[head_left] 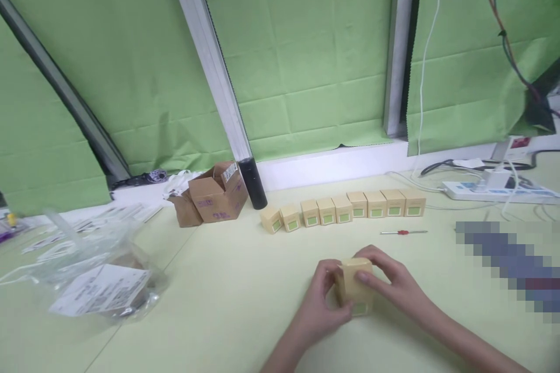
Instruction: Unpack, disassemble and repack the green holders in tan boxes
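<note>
Between my two hands is a small cream-coloured box [359,288] with a green label low on its front, held just above or on the table near the front. My left hand [321,303] grips its left side, thumb near the lower edge. Across the top and front of the box, my right hand [391,280] has its thumb pressed on the front face and its fingers curled behind. Beyond them stands a row of several similar small boxes [326,211] with green labels. A thin screwdriver-like tool with a red middle [403,232] lies behind my right hand.
An opened cardboard box [219,195] and a black cylinder [252,183] stand by the wall. A clear plastic bag [144,285] with a printed sheet lies left. At right are a power strip [464,191], cables and a pixelated patch. Green curtains [301,58] hang behind.
</note>
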Motion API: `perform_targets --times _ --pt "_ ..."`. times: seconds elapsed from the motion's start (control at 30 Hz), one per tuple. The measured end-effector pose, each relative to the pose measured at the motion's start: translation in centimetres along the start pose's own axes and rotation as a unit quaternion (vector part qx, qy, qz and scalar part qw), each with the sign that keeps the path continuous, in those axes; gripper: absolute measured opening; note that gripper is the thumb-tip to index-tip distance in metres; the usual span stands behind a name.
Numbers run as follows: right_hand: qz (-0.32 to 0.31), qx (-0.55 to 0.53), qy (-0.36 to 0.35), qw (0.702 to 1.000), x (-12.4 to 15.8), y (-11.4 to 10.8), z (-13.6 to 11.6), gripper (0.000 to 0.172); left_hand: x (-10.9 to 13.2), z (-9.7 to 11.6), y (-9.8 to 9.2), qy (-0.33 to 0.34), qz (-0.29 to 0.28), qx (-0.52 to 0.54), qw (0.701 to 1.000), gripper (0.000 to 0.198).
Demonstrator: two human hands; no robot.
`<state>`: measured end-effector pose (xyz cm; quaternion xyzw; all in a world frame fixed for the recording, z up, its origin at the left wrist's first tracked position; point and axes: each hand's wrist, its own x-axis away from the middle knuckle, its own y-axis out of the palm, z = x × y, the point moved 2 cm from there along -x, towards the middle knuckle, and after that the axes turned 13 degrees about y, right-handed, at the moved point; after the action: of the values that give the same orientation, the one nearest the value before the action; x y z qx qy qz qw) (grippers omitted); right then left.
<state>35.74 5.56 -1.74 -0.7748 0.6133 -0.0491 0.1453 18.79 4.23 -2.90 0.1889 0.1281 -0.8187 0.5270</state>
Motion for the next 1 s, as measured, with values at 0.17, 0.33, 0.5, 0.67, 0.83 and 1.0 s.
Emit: perform_targets --times 0.17,0.33,0.5,0.67,0.83,1.0 --pt "0.018 -0.038 0.062 0.997 -0.3 0.6 0.3 0.036 0.7 -0.6 0.2 -0.009 -0.010 -0.043 0.999 0.038" --pt "-0.021 -0.056 0.092 0.994 -0.5 0.8 0.0 0.037 0.8 -1.4 0.2 -0.042 0.001 -0.034 0.999 0.056" --pt "-0.013 -0.034 0.073 0.997 -0.6 0.6 -0.3 0.032 0.6 -0.6 0.3 -0.041 -0.026 -0.063 0.997 0.050" --pt "-0.038 -0.081 0.105 0.990 -0.7 1.2 0.4 0.031 0.5 0.4 -0.1 -0.075 -0.040 -0.132 0.988 0.063" --pt "-0.008 -0.155 0.172 0.973 -0.7 1.8 1.2 0.050 0.1 1.6 0.4 -0.060 -0.080 -0.197 0.975 0.056" --pt "0.082 -0.173 0.181 0.965 -1.5 0.6 2.1 0.050 0.9 2.6 -3.1 -0.108 -0.047 -0.271 0.955 0.052"
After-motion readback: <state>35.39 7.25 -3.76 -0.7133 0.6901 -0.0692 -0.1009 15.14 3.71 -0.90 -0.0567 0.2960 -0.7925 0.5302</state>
